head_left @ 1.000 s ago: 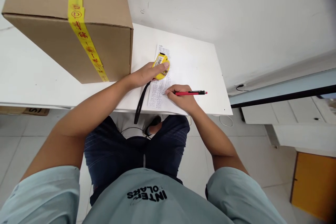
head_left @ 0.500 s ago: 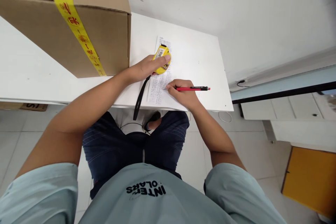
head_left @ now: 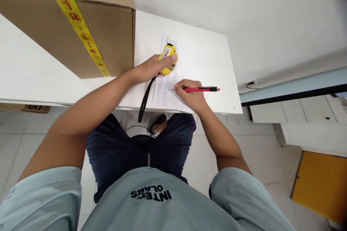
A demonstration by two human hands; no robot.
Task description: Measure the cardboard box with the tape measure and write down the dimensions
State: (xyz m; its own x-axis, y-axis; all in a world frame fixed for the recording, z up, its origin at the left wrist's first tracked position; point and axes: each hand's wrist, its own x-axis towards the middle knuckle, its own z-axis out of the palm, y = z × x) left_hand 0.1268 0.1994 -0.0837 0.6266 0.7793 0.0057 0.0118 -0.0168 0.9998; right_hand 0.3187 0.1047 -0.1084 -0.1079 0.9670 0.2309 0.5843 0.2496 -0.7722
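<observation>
My left hand (head_left: 151,69) is closed around a yellow tape measure (head_left: 168,57) that rests on a printed sheet of paper (head_left: 166,86) on the white table (head_left: 195,61). A black strap (head_left: 144,101) hangs from the tape measure over the table's front edge. My right hand (head_left: 189,95) grips a red pen (head_left: 202,89), with its tip on the lines of text on the paper, just right of the tape measure.
A large cardboard box (head_left: 67,21) sealed with yellow printed tape (head_left: 78,25) stands on the table's left part, close to my left hand. A grey wall lies behind. An orange panel (head_left: 320,184) and white ledges are on the right by the floor.
Both hands stay on the tape measure and pen. The pen hand has shifted slightly to the right along the paper. The view has tilted a little.
</observation>
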